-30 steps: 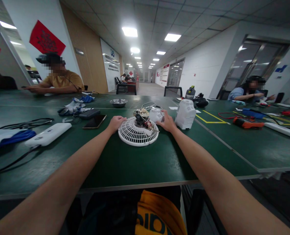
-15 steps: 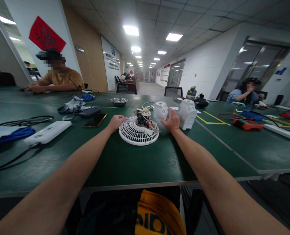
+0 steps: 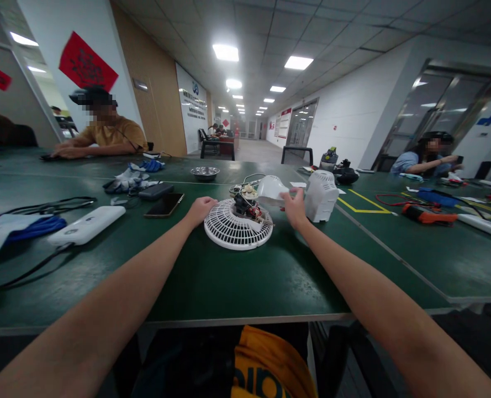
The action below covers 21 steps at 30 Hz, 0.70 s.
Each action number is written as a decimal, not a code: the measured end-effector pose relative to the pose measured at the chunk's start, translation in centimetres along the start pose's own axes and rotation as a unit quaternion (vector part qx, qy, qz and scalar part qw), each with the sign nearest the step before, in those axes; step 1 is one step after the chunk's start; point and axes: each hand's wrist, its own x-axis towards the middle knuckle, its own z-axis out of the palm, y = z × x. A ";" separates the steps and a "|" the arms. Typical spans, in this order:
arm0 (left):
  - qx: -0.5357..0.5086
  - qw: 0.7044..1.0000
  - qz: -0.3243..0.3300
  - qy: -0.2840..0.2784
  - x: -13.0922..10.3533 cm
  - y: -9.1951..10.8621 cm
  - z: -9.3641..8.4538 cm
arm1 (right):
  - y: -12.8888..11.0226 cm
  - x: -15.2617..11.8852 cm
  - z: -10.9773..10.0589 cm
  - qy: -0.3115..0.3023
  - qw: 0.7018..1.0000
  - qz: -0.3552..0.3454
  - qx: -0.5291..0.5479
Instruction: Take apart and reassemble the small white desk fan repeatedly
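Observation:
A round white fan grille (image 3: 237, 235) lies flat on the green table, with a dark motor and wires (image 3: 247, 207) on top of it. My left hand (image 3: 201, 211) is closed on the grille's left rim. My right hand (image 3: 294, 207) grips a white plastic cover (image 3: 271, 188), tilted above the table just behind and right of the motor. Beside that hand, to the right, a white vented housing (image 3: 322, 196) stands upright. A cream-coloured part (image 3: 248, 192) with a cable sits behind the motor.
On the left are a phone (image 3: 164, 205), a white power strip (image 3: 86, 225) and gloves (image 3: 129, 181). A metal bowl (image 3: 205, 173) stands behind. An orange multimeter (image 3: 428, 214) lies right. People sit at the far left and far right.
My right hand has turned the white cover over to a tilted pose, its vented top no longer facing up. My left hand stays at the grille. The view has shifted slightly.

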 end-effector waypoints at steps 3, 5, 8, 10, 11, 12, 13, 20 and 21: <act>0.049 0.999 0.017 -0.015 -0.2 0.4 -0.4 | -0.7 -0.9 0.5 -0.042 0.978 0.124 0.163; 0.086 0.994 0.060 -0.024 -0.7 1.4 -0.7 | -1.3 -1.7 0.5 -0.087 0.949 0.183 0.242; 0.121 0.981 0.145 -0.036 -1.9 3.6 -0.8 | -2.3 -2.8 0.1 -0.131 0.913 0.230 0.309; 0.119 0.972 0.189 -0.071 -2.8 5.0 -0.5 | -2.9 -3.2 -0.1 -0.157 0.904 0.227 0.326; 0.110 0.967 0.210 -0.095 -3.1 5.6 -0.3 | -3.2 -3.3 -0.2 -0.171 0.903 0.218 0.327; 0.103 0.961 0.231 -0.111 -3.5 6.1 -0.1 | -3.4 -3.4 -0.2 -0.184 0.906 0.203 0.323; 0.106 0.955 0.248 -0.121 -3.7 6.5 0.1 | -3.6 -3.5 -0.2 -0.192 0.911 0.184 0.315; 0.097 0.949 0.274 -0.122 -4.2 7.1 0.4 | -4.7 -4.0 0.0 -0.211 0.954 0.025 0.212; 0.076 0.951 0.272 -0.125 -4.2 7.2 0.3 | -4.8 -4.1 0.0 -0.216 0.956 0.010 0.199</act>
